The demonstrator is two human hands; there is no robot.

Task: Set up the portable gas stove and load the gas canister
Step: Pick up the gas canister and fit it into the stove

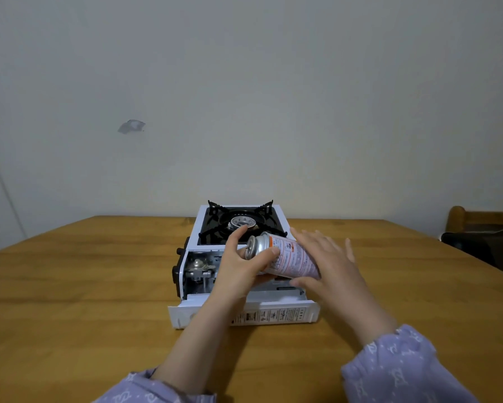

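Step in hand: loading the can. Stove (200, 225) sits mid-table (84, 271), pan supports (215, 206) up round the burner (242, 221), so set-up looks done. Compartment lid (273, 314) is dropped open toward the person, bay exposed.

Gas canister (291, 257) is held in the air just above the open bay, tilted, valve end up-left, base end down-right. Not seated yet; no contact w/ the connector (198, 267), which sits at the bay's left end, apart from the valve.

Left hand (241, 266): fingers clamped on the canister at its shoulder, thumb (273, 252) over the top, index reaching round the far side.
Right hand (328, 263): fingers straight and spread apart, laid flat against the canister body near the base; steadying, not gripping, as far as I can tell. Thumb lies low by the underside.

Next move, my read: level the can, lower it into the bay, valve pointing at the connector. The collar notch prob. has to be turned to match the stove's guide before it seats. Then lid shut, lock lever engaged.

Hard to see:
- Collar notch: too small to make out.
- Bay floor and right end hidden under both hands + can.
- Canister base end behind right hand.
- Dark parts on the stove's left face (175, 273), prob. knob and lever; edge-on, position unreadable.
- Lid label print illegible.
- Dark furniture at right edge (476, 228) cut off by the frame.
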